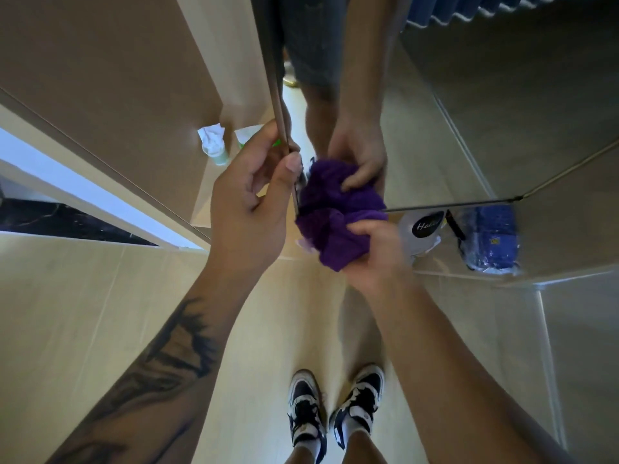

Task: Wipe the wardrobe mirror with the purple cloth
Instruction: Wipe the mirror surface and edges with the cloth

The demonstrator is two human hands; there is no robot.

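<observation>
Pale tiled floor below; mid-frame, the left hand grips the mirror edge, steadying it, while the right hand presses the bunched purple cloth against its bottom corner; keep pressure even

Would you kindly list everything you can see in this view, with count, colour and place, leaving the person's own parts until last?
purple cloth: one, purple, bunched against the bottom edge of the mirror.
wardrobe mirror: one door, reflective, upper centre and right; it reflects the person's legs and the cloth.
spray bottle: one, white and pale green, on the floor left of the door edge.
blue packet: one, blue in clear wrap, on the floor at right below the mirror.
white bag: one, white with a black round label, beside the blue packet.
floor: pale beige tiles.
shoes: two, black and white, bottom centre.
left hand: grips the mirror door's edge.
right hand: holds the purple cloth.
</observation>
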